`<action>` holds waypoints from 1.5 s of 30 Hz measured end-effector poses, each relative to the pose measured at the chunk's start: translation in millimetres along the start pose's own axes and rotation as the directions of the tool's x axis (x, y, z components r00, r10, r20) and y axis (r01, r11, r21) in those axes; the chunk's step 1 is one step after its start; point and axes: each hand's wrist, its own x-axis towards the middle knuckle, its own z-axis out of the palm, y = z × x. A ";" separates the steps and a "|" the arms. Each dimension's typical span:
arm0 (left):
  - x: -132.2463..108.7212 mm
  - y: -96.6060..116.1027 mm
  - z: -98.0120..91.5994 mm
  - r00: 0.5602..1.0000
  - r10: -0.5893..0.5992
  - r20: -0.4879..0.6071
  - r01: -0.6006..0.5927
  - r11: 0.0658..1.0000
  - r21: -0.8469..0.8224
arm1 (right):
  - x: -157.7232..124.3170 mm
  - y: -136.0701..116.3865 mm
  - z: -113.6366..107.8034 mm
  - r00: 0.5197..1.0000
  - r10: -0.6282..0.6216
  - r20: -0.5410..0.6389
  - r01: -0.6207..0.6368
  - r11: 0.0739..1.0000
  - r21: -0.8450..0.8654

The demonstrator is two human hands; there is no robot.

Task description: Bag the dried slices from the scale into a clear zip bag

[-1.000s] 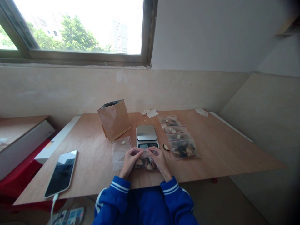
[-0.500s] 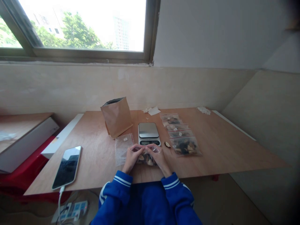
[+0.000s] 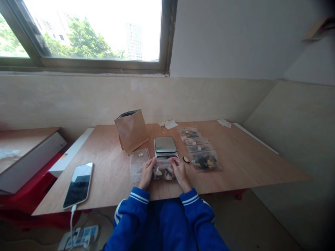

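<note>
Between my hands is a clear zip bag (image 3: 164, 171) with dark and pale dried slices in it, close to the table's front edge. My left hand (image 3: 148, 171) pinches its upper left corner, and my right hand (image 3: 179, 170) grips the upper right corner. Just behind the bag stands a kitchen scale (image 3: 165, 145) with a bare metal plate; the bag's top hides part of its display. Flat beside my left hand lies an empty-looking clear zip bag (image 3: 136, 165) with a small white label. One loose slice (image 3: 185, 159) rests to the right of the scale.
A brown paper pouch (image 3: 132, 131) stands open behind on the left. Several filled zip bags (image 3: 205, 161) overlap in a row on the right. A phone (image 3: 79, 184) with a charging cable (image 3: 72, 221) lies at left. Paper scraps (image 3: 170, 124) sit at the back.
My hands have moved apart from the middle of the bag's top to its two corners. The bag's mouth, gaping before, is now drawn straight and flat.
</note>
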 end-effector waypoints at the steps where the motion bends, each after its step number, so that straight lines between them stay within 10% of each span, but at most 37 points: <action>1: -0.2 0.1 0.5 1.000 -0.007 0.004 0.007 1.000 -0.024 | 0.2 1.0 0.3 1.000 -0.008 -0.004 0.008 1.000 -0.012; 29: -0.2 -2.3 -8.5 0.998 -0.059 -0.030 0.058 0.997 -0.045 | -4.8 -33.7 -18.3 0.993 0.077 -0.088 -0.066 0.991 0.119; 37: 1.8 -4.3 -9.9 1.000 -0.006 -0.026 0.006 1.000 -0.015 | 57.7 -70.4 -146.0 0.973 0.055 -0.225 -0.094 0.982 -0.166; 41: -0.1 -2.3 -9.1 1.000 -0.023 -0.004 0.023 1.000 0.010 | 69.3 -63.6 -202.3 0.906 -0.236 -0.353 -0.112 0.669 -0.735; 45: 0.5 -3.7 -9.6 1.000 -0.025 -0.018 0.025 1.000 0.003 | 42.7 -38.3 -183.4 0.868 -0.429 -0.252 -0.119 0.311 -0.943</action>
